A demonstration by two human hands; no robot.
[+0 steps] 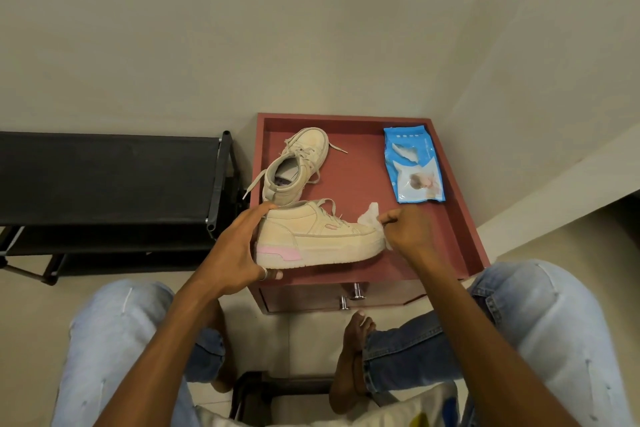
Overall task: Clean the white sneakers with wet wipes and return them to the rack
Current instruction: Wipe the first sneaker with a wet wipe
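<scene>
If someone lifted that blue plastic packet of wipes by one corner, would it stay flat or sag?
Probably sag: the blue plastic wipes packet lies wrinkled and uneven on the red cabinet top. Likely light, as it looks fairly flat. Its glossy film may feel slippery.

Sneaker (311, 236) in left grip (239, 246): matt off-white upper with a suede-like nap, a smoother pink heel panel, a ribbed rubbery sole edge. Second sneaker (298, 166), just beyond that grip: same matt upper, flat woven laces. Wipe (369, 215) in right grip (405, 229): thin white cloth-like sheet, crumpled. Wipes pack (414, 166), beyond right grip: glossy blue plastic film, creased. Table (349, 180) under both grips: smooth matt red-brown finish; drawer knobs (356, 291) polished metal. Rack (104, 173), left of left grip: matt black fabric.
</scene>
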